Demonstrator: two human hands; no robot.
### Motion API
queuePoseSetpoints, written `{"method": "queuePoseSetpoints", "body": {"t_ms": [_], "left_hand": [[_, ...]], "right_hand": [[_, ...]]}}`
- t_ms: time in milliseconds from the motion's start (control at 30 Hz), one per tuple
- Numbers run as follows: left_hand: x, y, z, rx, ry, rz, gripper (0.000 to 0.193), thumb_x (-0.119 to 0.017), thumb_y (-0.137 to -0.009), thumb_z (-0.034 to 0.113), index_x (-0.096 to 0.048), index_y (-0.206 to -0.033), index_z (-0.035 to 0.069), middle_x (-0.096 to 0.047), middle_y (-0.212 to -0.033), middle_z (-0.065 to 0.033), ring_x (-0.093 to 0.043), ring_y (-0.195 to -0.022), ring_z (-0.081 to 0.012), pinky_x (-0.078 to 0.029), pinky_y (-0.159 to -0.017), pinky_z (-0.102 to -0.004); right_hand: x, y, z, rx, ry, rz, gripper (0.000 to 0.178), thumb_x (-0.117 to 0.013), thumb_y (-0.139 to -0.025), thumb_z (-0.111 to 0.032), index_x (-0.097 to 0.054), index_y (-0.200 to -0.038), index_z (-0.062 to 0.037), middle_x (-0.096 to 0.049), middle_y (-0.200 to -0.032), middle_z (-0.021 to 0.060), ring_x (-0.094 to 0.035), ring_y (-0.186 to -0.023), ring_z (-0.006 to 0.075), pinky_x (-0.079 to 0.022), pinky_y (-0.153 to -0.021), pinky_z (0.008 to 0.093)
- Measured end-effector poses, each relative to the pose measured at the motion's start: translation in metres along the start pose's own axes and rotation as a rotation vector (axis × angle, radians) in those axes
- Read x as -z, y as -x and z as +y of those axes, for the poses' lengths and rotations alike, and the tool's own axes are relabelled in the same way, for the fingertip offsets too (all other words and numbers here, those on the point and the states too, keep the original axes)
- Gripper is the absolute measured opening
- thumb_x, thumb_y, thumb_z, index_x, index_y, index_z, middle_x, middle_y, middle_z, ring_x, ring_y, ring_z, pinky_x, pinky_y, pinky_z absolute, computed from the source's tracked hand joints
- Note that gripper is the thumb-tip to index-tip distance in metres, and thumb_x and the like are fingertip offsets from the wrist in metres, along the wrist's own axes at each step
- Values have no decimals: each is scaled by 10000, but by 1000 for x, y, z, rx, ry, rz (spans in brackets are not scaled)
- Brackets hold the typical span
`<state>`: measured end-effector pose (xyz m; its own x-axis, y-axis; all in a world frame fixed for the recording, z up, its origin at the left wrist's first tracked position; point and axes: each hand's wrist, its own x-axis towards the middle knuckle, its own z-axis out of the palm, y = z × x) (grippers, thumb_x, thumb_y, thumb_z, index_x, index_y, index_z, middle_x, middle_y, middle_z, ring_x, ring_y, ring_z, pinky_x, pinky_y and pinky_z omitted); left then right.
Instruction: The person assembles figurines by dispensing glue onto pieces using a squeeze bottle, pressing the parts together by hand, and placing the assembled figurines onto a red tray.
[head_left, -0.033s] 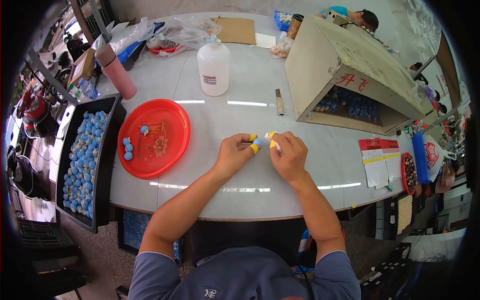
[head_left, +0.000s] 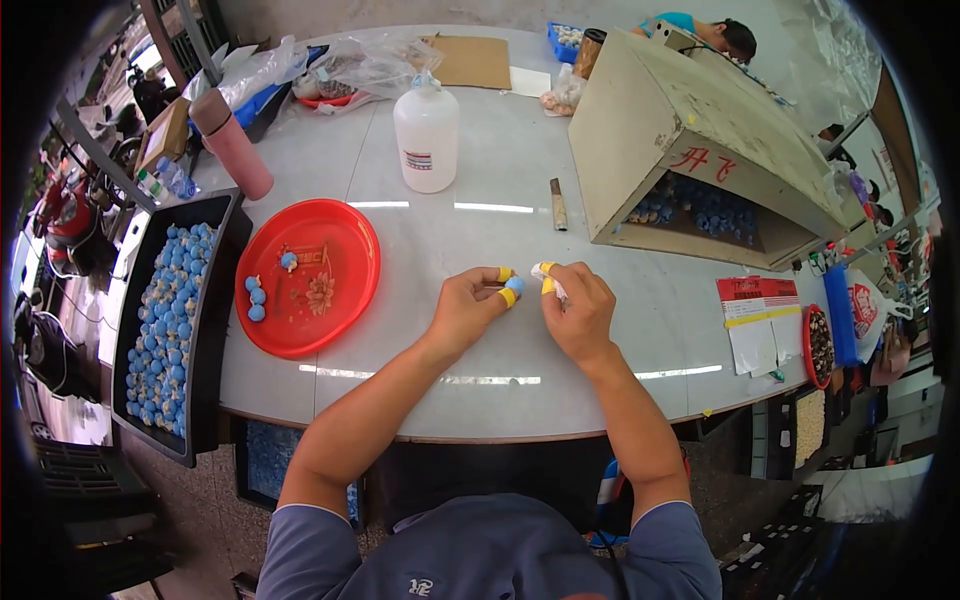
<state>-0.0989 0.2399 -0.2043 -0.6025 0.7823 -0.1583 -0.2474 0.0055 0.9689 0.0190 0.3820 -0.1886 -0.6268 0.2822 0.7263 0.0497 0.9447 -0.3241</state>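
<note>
The left hand pinches a small blue ball between its yellow-wrapped thumb and finger, just above the middle of the worktop. Near it and apart from the ball, the right hand, also with yellow wraps, grips a crumpled white wipe. To the left, a round red plate carries a few blue-and-cream balls, beside a black tray full of similar ones. A translucent white bottle stands upright beyond the hands.
</note>
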Motion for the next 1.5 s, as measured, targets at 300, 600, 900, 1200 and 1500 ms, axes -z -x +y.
{"method": "queuePoseSetpoints", "body": {"t_ms": [300, 600, 900, 1200, 1500], "left_hand": [[3, 1, 4, 32, 231, -137, 344, -634, -932, 84, -548, -1242, -38, -633, -1186, -98, -641, -1061, -191, -520, -894, -288], [-2, 3, 4, -59, 71, -23, 293, -655, -905, 28, -554, -1170, -45, -630, -1193, -120, -630, -1055, -167, -520, -897, -277], [-7, 7, -4, -301, -261, 59, 273, -651, -871, -29, -571, -1132, -38, -641, -1164, -108, -640, -1022, -164, -534, -865, -276], [-8, 2, -8, -220, -95, 71, 298, -649, -882, -10, -557, -1157, -76, -644, -1141, -140, -656, -1020, -192, -552, -852, -296], [6, 1, 7, 76, 335, -76, 286, -588, -960, 83, -550, -1227, -12, -643, -1133, -88, -638, -1050, -176, -510, -840, -264]], "right_hand": [[8, -1, 5, -642, -727, -114, 141, -658, -842, -10, -612, -972, 16, -670, -885, 63, -603, -771, 88, -488, -665, 243], [6, 3, 4, -363, -494, -153, 162, -674, -751, 5, -607, -898, 2, -644, -810, 88, -627, -709, 190, -496, -641, 299], [9, -5, -9, 17, -126, -124, 200, -701, -654, -47, -616, -833, -77, -611, -754, 57, -584, -680, 262, -408, -638, 364], [0, 3, -9, 21, -81, -176, 193, -714, -647, -58, -580, -783, -89, -619, -722, 43, -593, -652, 247, -395, -645, 362], [6, -2, -2, -357, -272, -53, 137, -674, -713, -31, -607, -832, -28, -648, -757, 108, -617, -664, 286, -482, -613, 366]]}}
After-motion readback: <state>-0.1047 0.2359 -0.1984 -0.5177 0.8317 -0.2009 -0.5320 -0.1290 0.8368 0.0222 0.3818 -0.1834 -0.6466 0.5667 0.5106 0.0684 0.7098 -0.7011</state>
